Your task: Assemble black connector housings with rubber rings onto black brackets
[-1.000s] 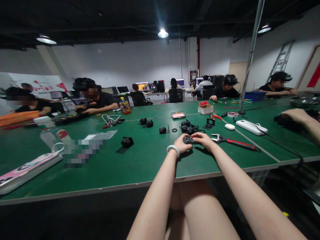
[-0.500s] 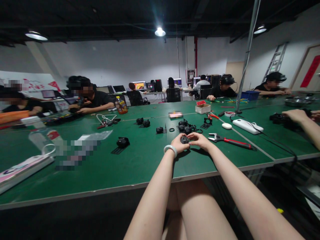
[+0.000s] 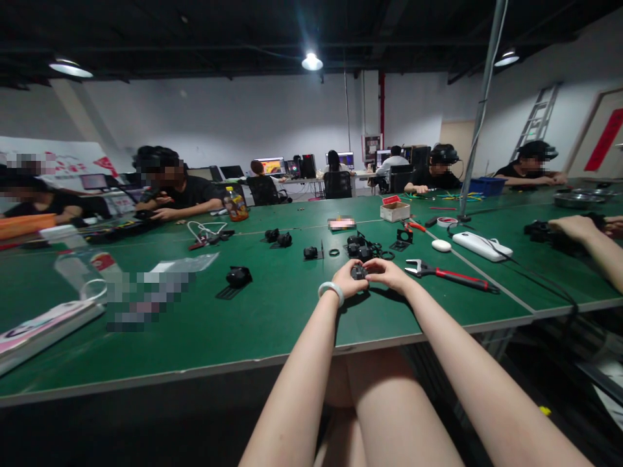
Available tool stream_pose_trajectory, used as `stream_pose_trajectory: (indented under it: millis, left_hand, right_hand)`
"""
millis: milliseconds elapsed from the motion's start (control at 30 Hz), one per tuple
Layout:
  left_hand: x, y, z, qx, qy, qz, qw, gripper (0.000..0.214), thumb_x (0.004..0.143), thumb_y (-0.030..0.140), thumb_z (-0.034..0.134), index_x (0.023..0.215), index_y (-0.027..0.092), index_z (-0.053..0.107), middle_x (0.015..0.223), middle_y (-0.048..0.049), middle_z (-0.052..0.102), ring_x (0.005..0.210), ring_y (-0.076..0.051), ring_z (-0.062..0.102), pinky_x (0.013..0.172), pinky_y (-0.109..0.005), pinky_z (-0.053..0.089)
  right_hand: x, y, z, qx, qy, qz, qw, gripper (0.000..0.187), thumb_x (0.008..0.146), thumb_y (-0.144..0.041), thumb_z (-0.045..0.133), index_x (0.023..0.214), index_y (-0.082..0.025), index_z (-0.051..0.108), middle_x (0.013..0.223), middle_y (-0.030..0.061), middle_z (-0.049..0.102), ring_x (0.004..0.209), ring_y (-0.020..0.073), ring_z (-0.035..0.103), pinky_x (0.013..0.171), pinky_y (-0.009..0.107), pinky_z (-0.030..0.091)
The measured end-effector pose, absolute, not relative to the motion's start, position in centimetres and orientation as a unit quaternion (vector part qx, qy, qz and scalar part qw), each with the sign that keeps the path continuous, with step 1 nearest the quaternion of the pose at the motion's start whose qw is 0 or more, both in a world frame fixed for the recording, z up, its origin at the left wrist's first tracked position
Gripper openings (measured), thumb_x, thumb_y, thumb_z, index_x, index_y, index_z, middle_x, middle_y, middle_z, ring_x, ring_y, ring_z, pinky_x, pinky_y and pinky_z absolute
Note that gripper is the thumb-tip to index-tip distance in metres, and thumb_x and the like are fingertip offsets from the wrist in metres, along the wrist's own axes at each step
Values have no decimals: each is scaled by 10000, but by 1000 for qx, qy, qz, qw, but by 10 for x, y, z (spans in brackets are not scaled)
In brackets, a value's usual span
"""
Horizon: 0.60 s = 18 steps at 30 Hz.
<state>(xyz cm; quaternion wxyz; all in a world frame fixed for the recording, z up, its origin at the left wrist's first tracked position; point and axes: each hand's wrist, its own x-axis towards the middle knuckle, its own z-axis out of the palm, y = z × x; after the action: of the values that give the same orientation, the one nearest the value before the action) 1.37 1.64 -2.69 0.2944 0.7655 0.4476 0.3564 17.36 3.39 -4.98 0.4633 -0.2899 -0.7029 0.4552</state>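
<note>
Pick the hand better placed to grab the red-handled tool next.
Right. The right hand lies nearest the red-handled tool; the left hand is beyond the small black part both hold, so it would likely cross over.

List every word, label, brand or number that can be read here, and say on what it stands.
No text can be read.
Drink bottle label: too small.
Clear bottle red label: blurred.
Red banner at far right: blurred.
Wall notice: too small.
Held small black part: no marking visible.

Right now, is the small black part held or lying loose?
Held: left hand and right hand both grip the small black part.
</note>
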Motion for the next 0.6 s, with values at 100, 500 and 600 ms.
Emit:
stream_pose_trajectory:
  millis: [100,500,600]
  left_hand:
    - [13,18,-28,763,464,354,279,426,519,183,616,930,159,507,727,11,572,626,-114,520,555,-204,421]
    - [15,17,-27,761,477,353,261,460,525,180,599,973,159,497,695,23,539,576,-90,480,526,-189,403]
    - [14,18,-27,762,479,352,258,465,516,185,603,969,161,501,691,25,534,560,-85,469,510,-183,397]
  right_hand:
    - [173,33,-49,-287,-705,458,458,344,606,-242,633,933,-159,566,950,56,608,893,180,552,833,333,401]
    - [173,32,-48,-331,-717,416,451,298,653,-279,592,921,-150,581,944,62,612,882,178,555,819,317,405]
    - [173,32,-48,-346,-719,399,451,293,664,-301,581,918,-154,590,942,63,613,879,186,553,820,330,398]
